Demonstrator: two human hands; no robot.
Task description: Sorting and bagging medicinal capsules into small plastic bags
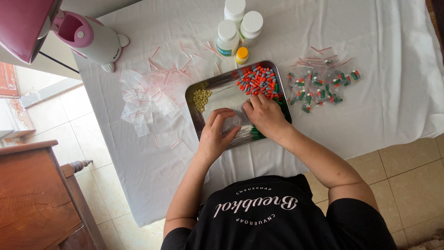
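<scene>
Left hand: palm down, fingers curled in a loose pinch
Right hand: palm down, fingers bent forward, forearm angled inward

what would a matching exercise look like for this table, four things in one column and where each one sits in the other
Things:
1. yellow tablets
2. filled bags
3. empty bags
4. white bottles

Places:
A. on the cloth to the right of the tray
B. at the far edge of the table, beyond the tray
C. in the tray's left corner
D. on the cloth to the left of the tray

Pairs: 1-C, 2-A, 3-D, 4-B
</scene>
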